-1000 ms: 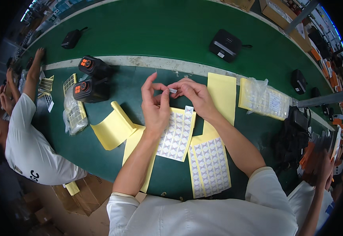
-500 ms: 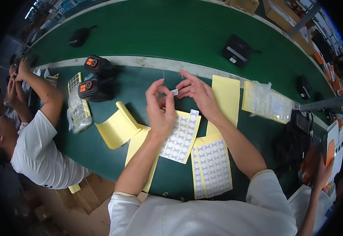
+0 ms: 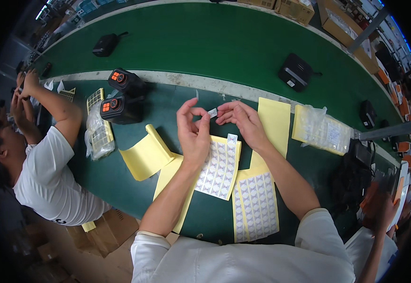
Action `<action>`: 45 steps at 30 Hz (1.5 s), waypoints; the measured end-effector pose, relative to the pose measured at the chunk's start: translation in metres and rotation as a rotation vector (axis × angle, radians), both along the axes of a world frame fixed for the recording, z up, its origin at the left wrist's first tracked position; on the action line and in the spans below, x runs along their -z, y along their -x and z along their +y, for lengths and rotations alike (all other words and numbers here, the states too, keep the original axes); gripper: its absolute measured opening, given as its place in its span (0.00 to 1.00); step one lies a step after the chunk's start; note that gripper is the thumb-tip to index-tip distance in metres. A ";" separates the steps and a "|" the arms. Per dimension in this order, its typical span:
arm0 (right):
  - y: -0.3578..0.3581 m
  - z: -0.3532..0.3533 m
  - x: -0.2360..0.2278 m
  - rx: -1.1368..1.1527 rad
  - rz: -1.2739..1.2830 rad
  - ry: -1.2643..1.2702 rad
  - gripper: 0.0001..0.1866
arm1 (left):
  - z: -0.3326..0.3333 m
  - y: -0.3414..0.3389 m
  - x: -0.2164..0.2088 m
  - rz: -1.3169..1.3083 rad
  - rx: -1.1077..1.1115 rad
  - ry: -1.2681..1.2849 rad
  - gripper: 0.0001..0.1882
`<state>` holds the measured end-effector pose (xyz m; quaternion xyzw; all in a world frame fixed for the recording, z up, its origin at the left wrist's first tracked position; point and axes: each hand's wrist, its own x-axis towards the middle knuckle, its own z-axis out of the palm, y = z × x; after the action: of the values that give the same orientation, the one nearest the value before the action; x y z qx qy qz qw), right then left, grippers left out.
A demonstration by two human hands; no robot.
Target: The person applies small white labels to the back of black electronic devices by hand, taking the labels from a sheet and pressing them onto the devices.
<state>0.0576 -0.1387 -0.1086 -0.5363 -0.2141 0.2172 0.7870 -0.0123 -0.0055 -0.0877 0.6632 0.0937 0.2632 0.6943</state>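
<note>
A small white label (image 3: 212, 112) with dark print sits between my two hands. My left hand (image 3: 193, 137) is closed, pinching the label's left end near the thumb tip. A thin, narrow strip (image 3: 197, 95) sticks up from that hand's fingertips. My right hand (image 3: 247, 123) has its fingers drawn together at the label's right end. Just below the hands lies a yellow-edged sheet of printed labels (image 3: 218, 167), with one label strip (image 3: 232, 139) overhanging its upper corner. A second label sheet (image 3: 256, 207) lies nearer me, under my right forearm.
A curled yellow backing sheet (image 3: 146, 155) lies left, a flat yellow sheet (image 3: 274, 125) right. Two black devices with orange buttons (image 3: 123, 109) stand left. Bagged label sheets (image 3: 323, 129) lie right. Black cases (image 3: 296, 73) rest on the green conveyor (image 3: 205, 37). A co-worker (image 3: 54, 174) sits left.
My right hand has come down, its raised index finger now bent toward the label. The label stays between my hands. The whole view has shifted slightly.
</note>
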 end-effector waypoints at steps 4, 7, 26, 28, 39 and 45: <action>-0.001 -0.002 0.000 0.015 0.012 0.002 0.16 | -0.002 -0.002 0.005 -0.019 0.038 0.049 0.21; 0.001 -0.001 -0.003 0.024 0.022 0.017 0.14 | -0.003 -0.002 0.005 -0.011 0.020 0.033 0.20; 0.000 0.000 -0.004 0.013 -0.008 0.029 0.14 | -0.002 -0.006 0.006 -0.009 -0.065 -0.036 0.19; 0.000 0.000 -0.005 0.013 -0.003 0.031 0.14 | -0.001 -0.005 0.006 -0.003 -0.066 -0.035 0.19; -0.003 -0.010 -0.017 0.143 0.039 -0.029 0.13 | 0.005 -0.014 0.004 0.025 -0.096 0.148 0.19; 0.039 -0.051 -0.089 -0.139 -0.452 0.805 0.15 | 0.018 -0.006 0.009 -0.011 -0.114 0.275 0.17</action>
<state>0.0187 -0.1897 -0.0201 -0.8173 -0.3143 0.2128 0.4335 -0.0059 0.0128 -0.0972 0.5542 0.1626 0.2905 0.7629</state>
